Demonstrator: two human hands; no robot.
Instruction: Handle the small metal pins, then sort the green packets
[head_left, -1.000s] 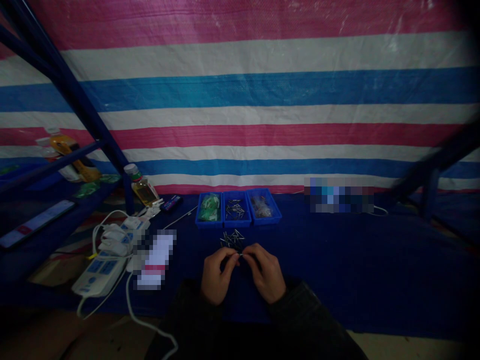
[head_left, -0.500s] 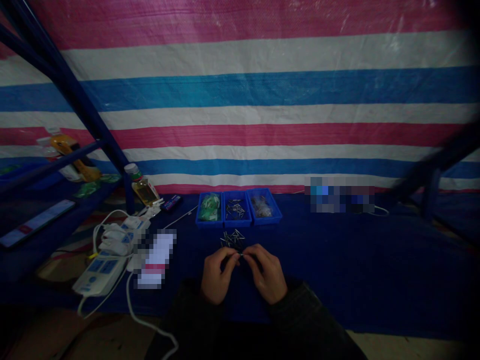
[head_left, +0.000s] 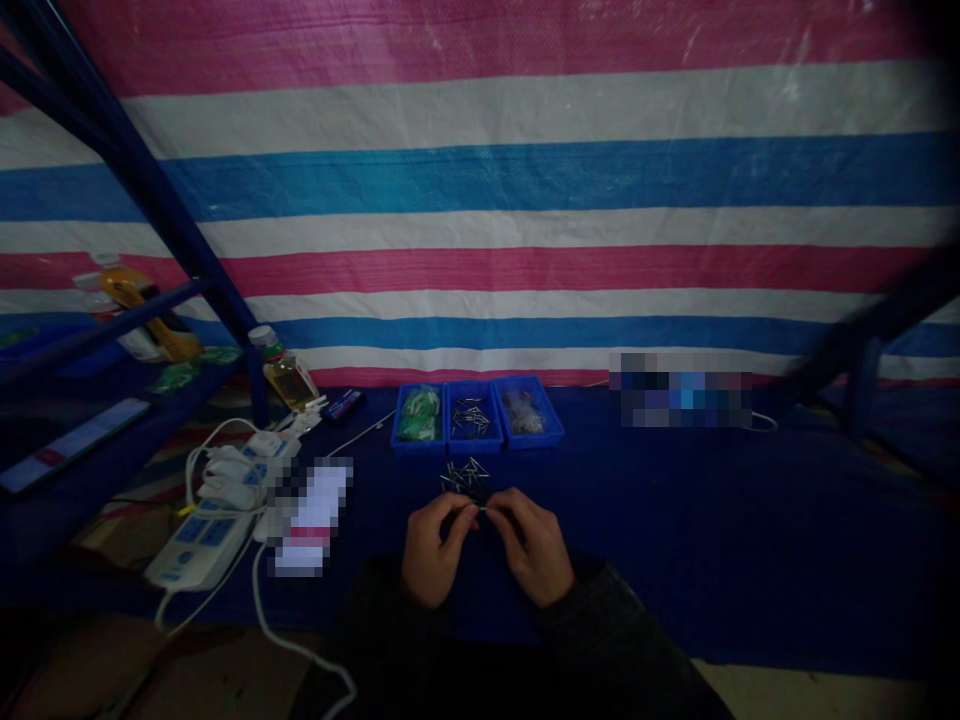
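My left hand [head_left: 433, 553] and my right hand [head_left: 534, 548] meet low in the middle of the view, thumbs pinched against fingers. Between their fingertips is a small, thin metal piece [head_left: 482, 508], mostly hidden by the fingers. Just beyond it lies a loose pile of thin metal pins [head_left: 465, 475] on the blue tabletop [head_left: 675, 540]. Behind the pile, three blue bins stand side by side: one with green plastic packets [head_left: 420, 415], one with similar metal pins [head_left: 471, 418], one with small clear plastic pieces [head_left: 523, 412].
At left are a white power strip [head_left: 199, 545] with plugs and cables, a blurred-out phone [head_left: 313, 518], a bottle [head_left: 283, 370] and a small dark box [head_left: 345, 405]. Blue metal posts [head_left: 176, 235] flank the table. A striped sheet [head_left: 525, 180] hangs behind.
Both hands keep almost the same place and pinch. The pins and bins have not moved.
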